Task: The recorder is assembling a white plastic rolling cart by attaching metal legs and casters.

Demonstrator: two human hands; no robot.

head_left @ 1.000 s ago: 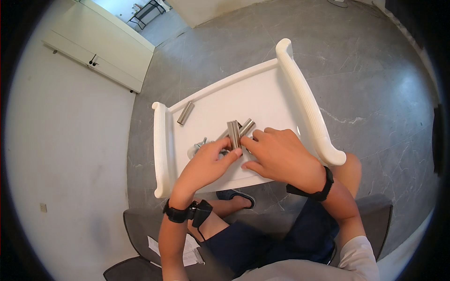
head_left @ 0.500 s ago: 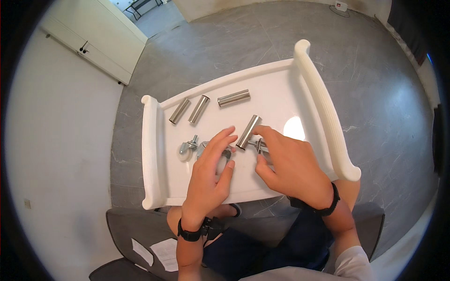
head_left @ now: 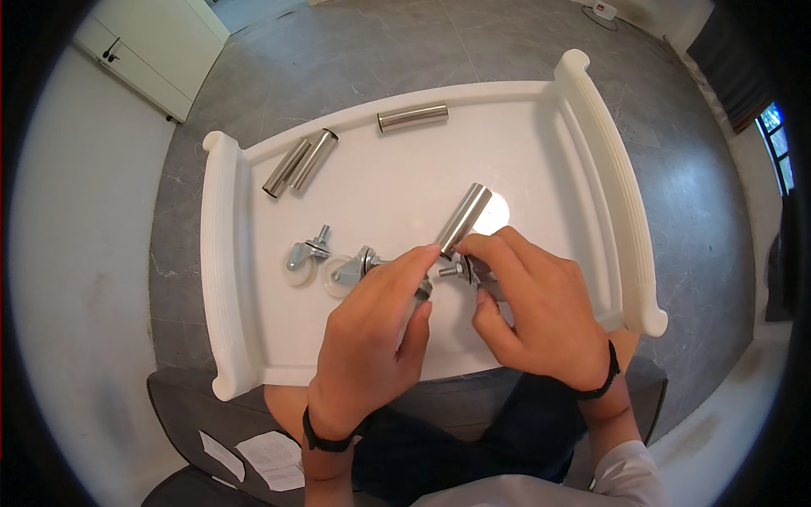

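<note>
A white tray (head_left: 224,279) lies across my lap. My left hand (head_left: 372,338) is closed over a small metal caster (head_left: 422,290) that is mostly hidden, its forefinger reaching the near end of a shiny steel tube (head_left: 463,218) lying slantwise on the tray. My right hand (head_left: 532,313) pinches another caster with a threaded stem (head_left: 456,271) pointing left, just below that tube end. Two loose casters (head_left: 304,256) (head_left: 349,272) rest to the left of my hands.
Two steel tubes (head_left: 300,162) lie side by side at the tray's far left, and a third tube (head_left: 412,117) near its far edge. Grey stone floor surrounds the tray, with a white cabinet (head_left: 148,51) at upper left. Paper slips (head_left: 270,460) lie on the grey seat.
A second ago both hands held a bunch of tubes together. The tubes now lie spread on the tray, and both hands have come to the near tube's end with casters.
</note>
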